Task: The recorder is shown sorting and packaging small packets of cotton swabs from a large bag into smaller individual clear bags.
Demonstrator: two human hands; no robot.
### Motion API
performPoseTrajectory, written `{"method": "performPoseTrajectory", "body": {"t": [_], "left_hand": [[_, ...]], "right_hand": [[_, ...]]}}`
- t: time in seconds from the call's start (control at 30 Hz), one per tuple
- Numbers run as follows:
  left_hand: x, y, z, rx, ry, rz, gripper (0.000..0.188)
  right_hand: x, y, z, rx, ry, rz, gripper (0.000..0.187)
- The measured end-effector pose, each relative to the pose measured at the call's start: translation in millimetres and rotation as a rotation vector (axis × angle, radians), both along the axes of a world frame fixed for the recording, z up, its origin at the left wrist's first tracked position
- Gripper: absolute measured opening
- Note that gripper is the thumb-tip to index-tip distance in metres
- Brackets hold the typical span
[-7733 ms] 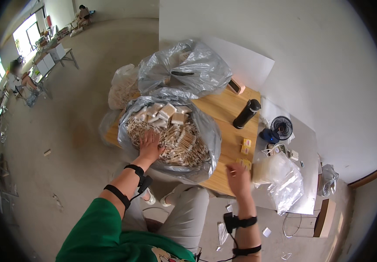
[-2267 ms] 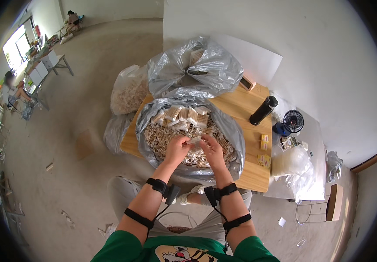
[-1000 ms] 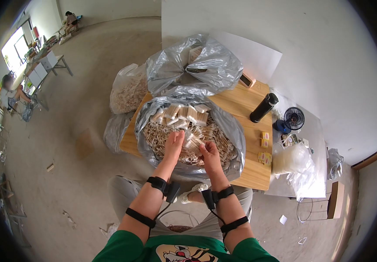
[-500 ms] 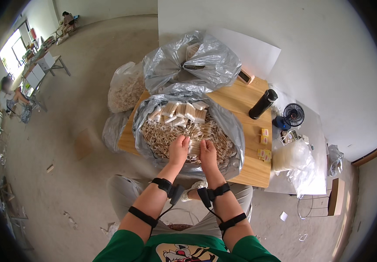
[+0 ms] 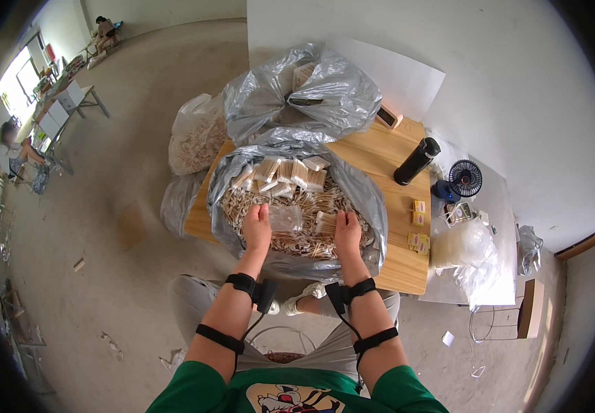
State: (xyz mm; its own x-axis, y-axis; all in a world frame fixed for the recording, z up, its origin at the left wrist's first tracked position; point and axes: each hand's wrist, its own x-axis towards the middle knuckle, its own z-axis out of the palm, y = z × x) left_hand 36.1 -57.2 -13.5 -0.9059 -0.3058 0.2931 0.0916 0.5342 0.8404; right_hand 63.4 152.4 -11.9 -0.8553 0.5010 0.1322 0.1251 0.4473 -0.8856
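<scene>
A large silver plastic bag [image 5: 374,234] stands with its mouth spread wide, full of loose cotton swabs [image 5: 304,244]. Over this heap, my left hand [image 5: 257,230] is closed on the edge of a small clear plastic bag [image 5: 286,218], which stretches out to its right. My right hand [image 5: 347,233] pinches a bundle of cotton swabs [image 5: 325,222] whose sticks point left, toward the clear bag. The two hands are apart. Several filled packs of cotton swabs [image 5: 290,172] lie piled at the far side of the heap.
Behind is another silver bag [image 5: 304,117]. On the wooden table [image 5: 394,268] are a black flask [image 5: 418,162] and small yellow boxes [image 5: 418,242]. A fan [image 5: 464,179] and clear plastic bags [image 5: 462,248] sit at right. Two people [image 5: 18,155] sit at far left.
My hands have moved apart, the left to the left and the right to the right. The small clear bag now shows between them, with the swab bundle in my right hand.
</scene>
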Motion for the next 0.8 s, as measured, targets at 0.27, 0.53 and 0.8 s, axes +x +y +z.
{"method": "performPoseTrajectory", "body": {"t": [0.27,0.53,0.8], "left_hand": [[2.3,-9.7,3.8,0.012,-0.013,-0.001,0.031],[10.8,-10.5,7.5,0.02,0.009,0.007,0.03],[14.0,-6.2,1.6,0.147,0.049,0.003,0.035]], "right_hand": [[-17.2,17.5,-5.9,0.046,0.039,0.128,0.02],[-12.5,24.6,22.2,0.117,0.019,0.19,0.023],[-1.8,27.8,29.1,0.185,0.285,0.149,0.028]]}}
